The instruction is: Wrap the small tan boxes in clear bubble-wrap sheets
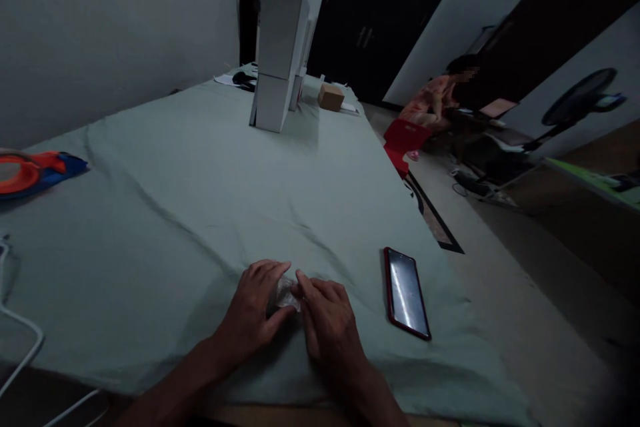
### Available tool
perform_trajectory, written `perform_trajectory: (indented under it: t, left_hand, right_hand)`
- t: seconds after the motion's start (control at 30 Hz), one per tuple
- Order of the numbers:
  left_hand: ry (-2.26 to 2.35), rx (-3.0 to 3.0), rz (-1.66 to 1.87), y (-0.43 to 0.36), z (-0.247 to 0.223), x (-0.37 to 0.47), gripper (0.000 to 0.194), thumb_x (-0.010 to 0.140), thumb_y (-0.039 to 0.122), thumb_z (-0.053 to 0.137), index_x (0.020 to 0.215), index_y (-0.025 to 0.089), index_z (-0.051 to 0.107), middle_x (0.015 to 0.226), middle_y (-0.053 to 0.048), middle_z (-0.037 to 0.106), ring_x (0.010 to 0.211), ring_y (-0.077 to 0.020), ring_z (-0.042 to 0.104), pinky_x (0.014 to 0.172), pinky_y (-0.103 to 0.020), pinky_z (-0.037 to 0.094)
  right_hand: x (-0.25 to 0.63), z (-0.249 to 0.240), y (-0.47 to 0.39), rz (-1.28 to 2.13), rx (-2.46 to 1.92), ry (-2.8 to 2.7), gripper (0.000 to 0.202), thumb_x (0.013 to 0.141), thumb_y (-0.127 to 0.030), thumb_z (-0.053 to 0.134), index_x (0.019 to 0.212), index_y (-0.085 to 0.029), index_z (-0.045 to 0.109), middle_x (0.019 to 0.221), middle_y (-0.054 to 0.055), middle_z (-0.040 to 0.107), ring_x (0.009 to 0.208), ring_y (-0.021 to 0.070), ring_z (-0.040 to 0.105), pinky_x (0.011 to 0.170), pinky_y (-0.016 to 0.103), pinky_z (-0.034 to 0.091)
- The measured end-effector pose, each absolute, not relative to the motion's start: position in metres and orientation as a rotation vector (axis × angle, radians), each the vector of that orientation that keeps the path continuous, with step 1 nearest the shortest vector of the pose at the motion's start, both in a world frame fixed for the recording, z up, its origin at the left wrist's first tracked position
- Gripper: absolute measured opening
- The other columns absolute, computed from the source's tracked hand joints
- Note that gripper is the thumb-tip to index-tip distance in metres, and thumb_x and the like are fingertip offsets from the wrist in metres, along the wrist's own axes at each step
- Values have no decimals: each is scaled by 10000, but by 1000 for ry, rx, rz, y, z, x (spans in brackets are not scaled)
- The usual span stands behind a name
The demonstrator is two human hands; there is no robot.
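A small clear, crinkled thing, which looks like thin plastic, is between my two hands close to the near edge of the sheet-covered surface. My left hand curls round its left side, thumb in front and fingers behind. From the right, my right hand pinches its edge with the fingers bent and pressed together. Part of the clear thing is hidden behind my fingers. To the right of my right hand lies a phone in a dark red case, screen up.
White boxes stand stacked farther back, with a small brown box beside them. An orange and blue tape dispenser lies at the left, near a white cable. A person sits beyond, by a red chair and a fan.
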State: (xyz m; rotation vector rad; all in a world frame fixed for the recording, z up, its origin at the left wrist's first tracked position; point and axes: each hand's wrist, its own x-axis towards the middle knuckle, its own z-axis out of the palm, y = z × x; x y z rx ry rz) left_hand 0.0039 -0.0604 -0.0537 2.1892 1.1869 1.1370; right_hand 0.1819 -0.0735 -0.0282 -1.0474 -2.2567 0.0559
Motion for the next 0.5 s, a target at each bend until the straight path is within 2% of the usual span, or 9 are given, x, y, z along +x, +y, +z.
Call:
perform_trajectory:
  t: [0.13, 0.27, 0.5]
  left_hand:
    - [1180, 2191, 1097, -62, -53, 2, 368, 859, 233, 614, 1217, 213, 531, 1250, -94, 568, 1191, -261, 466, 1028, -452, 391]
    - [1184, 2207, 1081, -63, -54, 1, 224, 863, 210, 602, 1087, 226, 599, 1271, -89, 546, 1212, -264, 447, 1030, -462, 391]
    - [1202, 2233, 1127, -61, -54, 2, 174, 823, 186, 631, 995, 208, 620, 1287, -106, 531, 1217, -283, 442, 1017, -481, 395]
  right_hand:
    - [182, -34, -86, -20, -1068, -2289, 751, 851, 15, 383, 1532, -170, 124, 1107, 105, 691, 1095, 271, 565, 878, 437, 396]
    - [180, -38, -92, -29, -1073, -2262, 721, 846, 28, 362, 1517, -177, 193, 1196, 116, 660, 1167, 262, 547, 897, 431, 400]
    - [189, -30, -82, 62, -1134, -2031, 586, 880, -30, 452, 1427, -214, 351, 1041, 67, 693, 996, 215, 607, 855, 391, 469]
